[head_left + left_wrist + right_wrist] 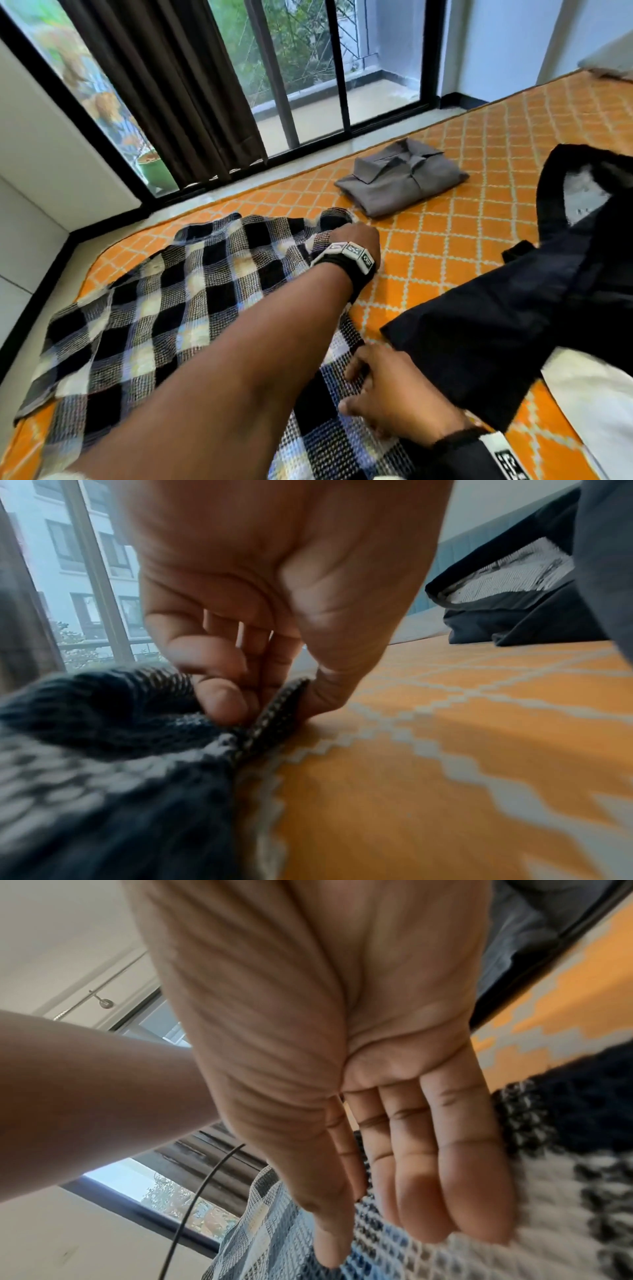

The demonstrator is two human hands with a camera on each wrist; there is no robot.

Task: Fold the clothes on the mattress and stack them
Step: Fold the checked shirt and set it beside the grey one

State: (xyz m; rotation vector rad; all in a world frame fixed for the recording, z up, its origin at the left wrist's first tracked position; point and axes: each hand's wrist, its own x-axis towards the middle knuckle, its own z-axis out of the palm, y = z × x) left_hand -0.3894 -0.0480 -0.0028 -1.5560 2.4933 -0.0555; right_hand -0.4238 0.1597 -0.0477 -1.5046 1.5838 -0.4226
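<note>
A black-and-white checked shirt (164, 308) lies spread over the near left of the orange mattress (445, 246). My left hand (356, 229) reaches across to the shirt's far right edge. In the left wrist view, the left hand (274, 704) pinches that edge of the checked shirt (103, 750) between thumb and fingertips, low on the mattress (445, 764). My right hand (356, 387) rests on the shirt's near right edge. The right wrist view shows the right hand (394, 1231) with straight fingers over the checked shirt (531, 1218). A folded grey shirt (400, 178) lies further back.
A black garment (513, 308) sprawls unfolded on the right of the mattress, partly over a white cloth (596, 411). Dark curtains (178, 85) and sliding glass doors (308, 68) run along the far side. A white wall (34, 171) borders the left.
</note>
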